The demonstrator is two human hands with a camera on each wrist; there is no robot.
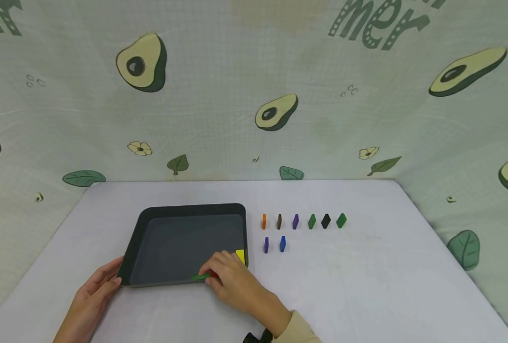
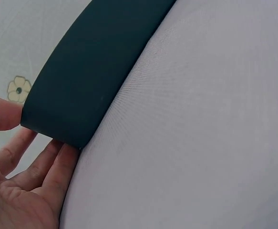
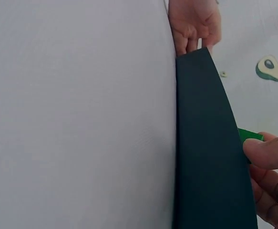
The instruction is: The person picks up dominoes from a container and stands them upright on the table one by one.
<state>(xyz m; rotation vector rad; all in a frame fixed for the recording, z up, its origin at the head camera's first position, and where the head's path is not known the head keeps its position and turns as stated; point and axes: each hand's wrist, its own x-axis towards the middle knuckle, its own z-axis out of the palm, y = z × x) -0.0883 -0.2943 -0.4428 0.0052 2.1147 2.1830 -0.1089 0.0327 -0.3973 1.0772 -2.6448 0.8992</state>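
Note:
My left hand (image 1: 92,295) holds the near left corner of a dark rectangular tray (image 1: 185,208); in the left wrist view the thumb is at the rim of the tray (image 2: 91,67) and the fingers lie against its side. My right hand (image 1: 236,281) reaches over the tray's near wall and pinches a small green block (image 1: 200,277). A bit of red shows beside it under the fingers. In the right wrist view the green block (image 3: 250,135) sticks up past the rim at the thumb. A yellow block (image 1: 240,256) stands at the tray's right wall, partly behind the hand.
Right of the tray, small upright blocks stand in two rows on the white table (image 1: 365,286): several in the back row, including an orange block (image 1: 264,221) and a black block (image 1: 325,221), and a purple block (image 1: 266,245) and a blue block (image 1: 283,244) in front.

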